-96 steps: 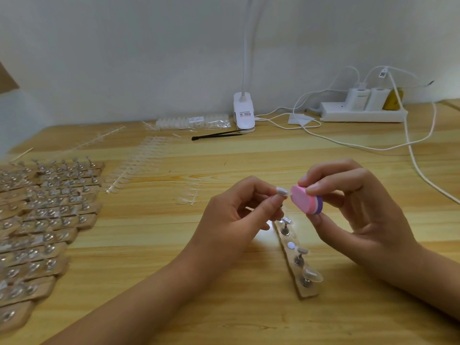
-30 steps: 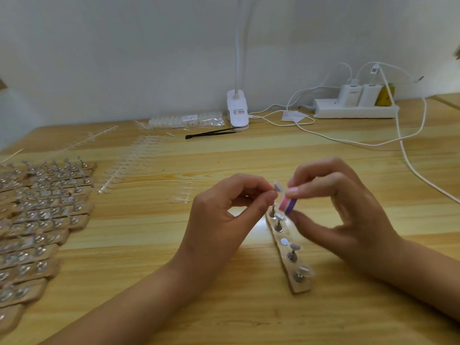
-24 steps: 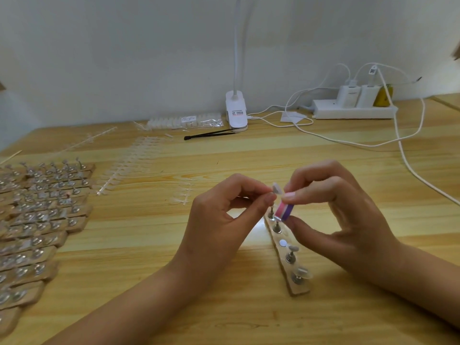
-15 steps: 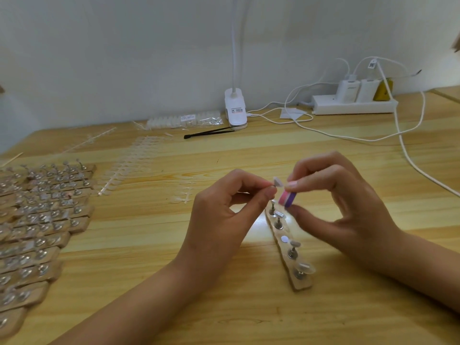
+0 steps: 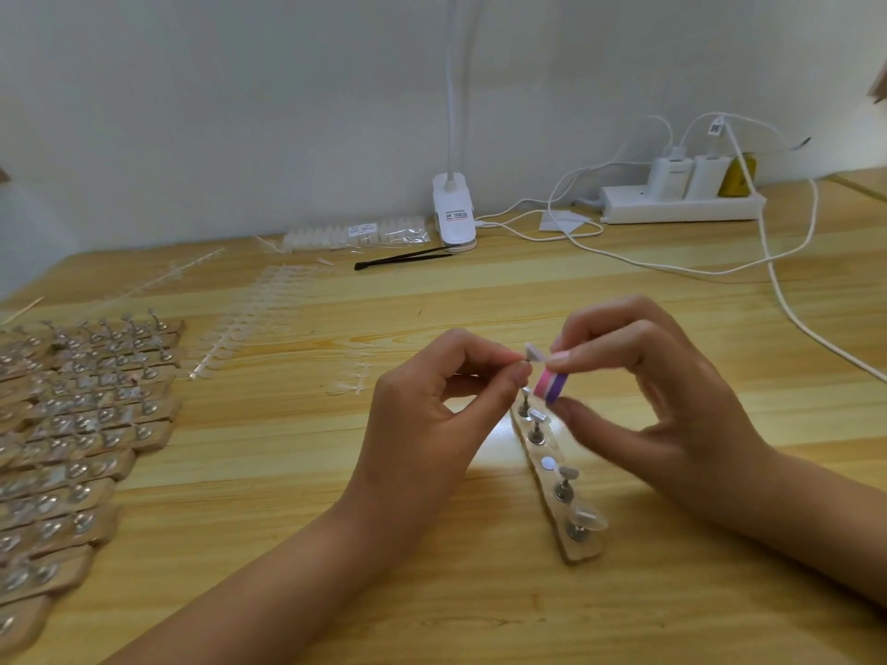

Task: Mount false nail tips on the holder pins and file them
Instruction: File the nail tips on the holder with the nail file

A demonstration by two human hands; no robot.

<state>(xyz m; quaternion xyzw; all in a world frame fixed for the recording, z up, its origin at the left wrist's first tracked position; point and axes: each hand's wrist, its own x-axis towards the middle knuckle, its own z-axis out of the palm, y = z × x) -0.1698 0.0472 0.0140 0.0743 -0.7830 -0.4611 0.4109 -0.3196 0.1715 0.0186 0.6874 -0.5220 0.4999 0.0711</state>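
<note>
Lowest in the frame, right of centre, the narrow wooden holder strip with metal pins (image 5: 583, 551) lies on the pale wooden table (image 5: 297, 496). Several pins carry clear tips, and one spot shows only a bare round disc.

Just above it, the left hand (image 5: 432, 415) has thumb and forefinger curled into a pinch. The small pale false nail tip (image 5: 533, 351) stands up from their ends; whether the grip is on the tip itself or on a pin under it I cannot tell. The right hand (image 5: 672, 415) grips the small pink-and-purple buffing block (image 5: 551, 387) between thumb and forefinger, just beside and below the tip.

The tip is probably featherlight, thin, slick and springy. It should be held low at its root or stem, leaving the edge free, and filed lightly so it does not flick away.

Further up on the left are rows of filled wooden holder strips (image 5: 86, 424). At the top stand a white clip lamp (image 5: 453, 213) and a white power strip (image 5: 681, 206).
</note>
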